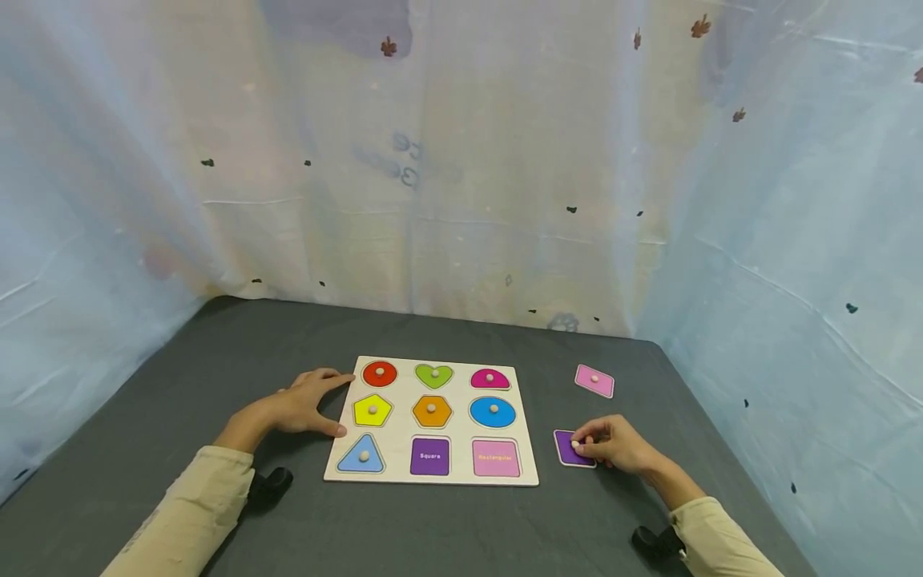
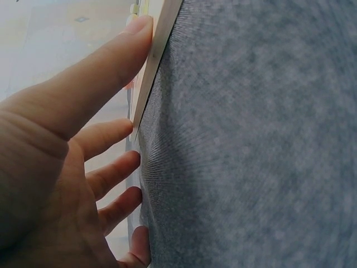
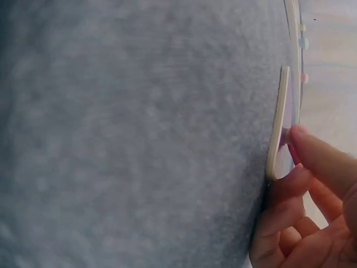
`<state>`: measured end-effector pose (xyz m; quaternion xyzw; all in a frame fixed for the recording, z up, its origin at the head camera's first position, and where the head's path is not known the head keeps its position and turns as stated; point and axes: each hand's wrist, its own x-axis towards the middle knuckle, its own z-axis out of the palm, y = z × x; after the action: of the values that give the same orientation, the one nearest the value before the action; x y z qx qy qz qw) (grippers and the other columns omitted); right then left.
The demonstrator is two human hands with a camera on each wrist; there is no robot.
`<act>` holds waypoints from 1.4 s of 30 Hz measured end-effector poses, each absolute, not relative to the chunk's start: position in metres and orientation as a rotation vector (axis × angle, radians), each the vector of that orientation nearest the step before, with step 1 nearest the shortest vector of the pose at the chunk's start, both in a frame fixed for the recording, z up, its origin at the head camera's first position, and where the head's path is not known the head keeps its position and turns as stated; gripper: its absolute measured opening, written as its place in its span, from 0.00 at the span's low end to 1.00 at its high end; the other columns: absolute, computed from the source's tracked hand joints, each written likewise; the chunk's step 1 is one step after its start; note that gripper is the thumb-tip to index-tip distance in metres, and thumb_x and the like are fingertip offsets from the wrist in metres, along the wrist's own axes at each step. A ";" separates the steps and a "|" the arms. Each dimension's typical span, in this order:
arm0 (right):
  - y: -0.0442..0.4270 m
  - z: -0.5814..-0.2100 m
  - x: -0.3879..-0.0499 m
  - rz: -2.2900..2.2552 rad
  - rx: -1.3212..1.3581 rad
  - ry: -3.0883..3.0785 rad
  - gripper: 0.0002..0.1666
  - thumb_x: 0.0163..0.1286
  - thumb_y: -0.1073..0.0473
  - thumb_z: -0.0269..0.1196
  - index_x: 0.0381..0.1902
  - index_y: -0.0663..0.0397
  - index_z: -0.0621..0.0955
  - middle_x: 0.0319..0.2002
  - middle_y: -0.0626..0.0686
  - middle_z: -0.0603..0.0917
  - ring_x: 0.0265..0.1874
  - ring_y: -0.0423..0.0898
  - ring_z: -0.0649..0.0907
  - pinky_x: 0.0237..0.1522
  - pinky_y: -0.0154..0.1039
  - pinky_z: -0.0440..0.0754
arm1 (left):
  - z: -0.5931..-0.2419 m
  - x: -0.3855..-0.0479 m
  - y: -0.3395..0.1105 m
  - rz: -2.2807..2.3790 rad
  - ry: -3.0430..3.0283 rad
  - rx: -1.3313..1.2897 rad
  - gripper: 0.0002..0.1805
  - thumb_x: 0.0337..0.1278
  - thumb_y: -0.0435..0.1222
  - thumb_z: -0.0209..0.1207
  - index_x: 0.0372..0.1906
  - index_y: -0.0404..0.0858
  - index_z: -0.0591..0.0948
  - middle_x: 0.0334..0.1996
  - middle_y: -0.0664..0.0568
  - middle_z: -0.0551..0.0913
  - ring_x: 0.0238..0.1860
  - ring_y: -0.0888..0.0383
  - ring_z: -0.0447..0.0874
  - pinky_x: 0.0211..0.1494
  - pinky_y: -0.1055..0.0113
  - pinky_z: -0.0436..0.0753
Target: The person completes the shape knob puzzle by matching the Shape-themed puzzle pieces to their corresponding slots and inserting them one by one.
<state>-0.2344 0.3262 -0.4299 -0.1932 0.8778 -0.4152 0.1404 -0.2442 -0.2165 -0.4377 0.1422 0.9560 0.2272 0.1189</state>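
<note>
A white wooden shape puzzle board (image 1: 461, 425) lies on the table with colored knobbed pieces in several recesses. Its bottom row has a blue triangle piece (image 1: 362, 455), then bare recesses printed "Square" and "Rectangular". My left hand (image 1: 299, 405) is spread at the board's left edge (image 2: 153, 61), thumb and index finger touching it. To the right of the board, my right hand (image 1: 616, 445) pinches the knob of a purple square puzzle piece (image 1: 566, 455). In the right wrist view, the square piece (image 3: 280, 117) shows edge-on; whether it fully touches the cloth I cannot tell.
A pink rectangular puzzle piece (image 1: 594, 381) lies on the table beyond my right hand. Dark grey cloth (image 1: 447, 529) covers the table. Pale patterned curtains (image 1: 461, 160) hang behind it and along both sides.
</note>
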 end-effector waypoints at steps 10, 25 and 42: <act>0.318 -0.417 -0.235 -1.253 -0.639 2.518 0.11 0.70 0.63 0.65 0.43 0.68 0.85 0.28 0.47 0.75 0.21 0.34 0.72 0.22 0.29 0.70 | -0.435 -0.243 -0.215 0.662 2.792 0.413 0.56 0.45 0.55 0.75 0.78 0.40 0.62 0.73 0.32 0.60 0.72 0.26 0.54 0.63 0.15 0.52; 0.289 -0.405 -0.233 -1.237 -0.680 2.530 0.11 0.70 0.62 0.67 0.43 0.66 0.87 0.31 0.51 0.77 0.29 0.36 0.75 0.29 0.29 0.71 | -0.434 -0.242 -0.215 0.663 2.795 0.418 0.56 0.45 0.56 0.75 0.78 0.40 0.62 0.73 0.32 0.59 0.72 0.26 0.54 0.62 0.15 0.53; 0.256 -0.400 -0.231 -1.279 -0.777 2.497 0.10 0.70 0.63 0.66 0.42 0.66 0.87 0.30 0.53 0.77 0.27 0.38 0.74 0.28 0.29 0.69 | -0.434 -0.242 -0.215 0.668 2.794 0.410 0.56 0.45 0.54 0.75 0.78 0.40 0.62 0.73 0.32 0.60 0.71 0.26 0.55 0.63 0.15 0.52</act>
<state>-0.2312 0.2565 -0.4000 -0.2650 0.8521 -0.4364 0.1149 -0.2425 -0.2154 -0.4337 0.1404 0.9559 0.2285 0.1197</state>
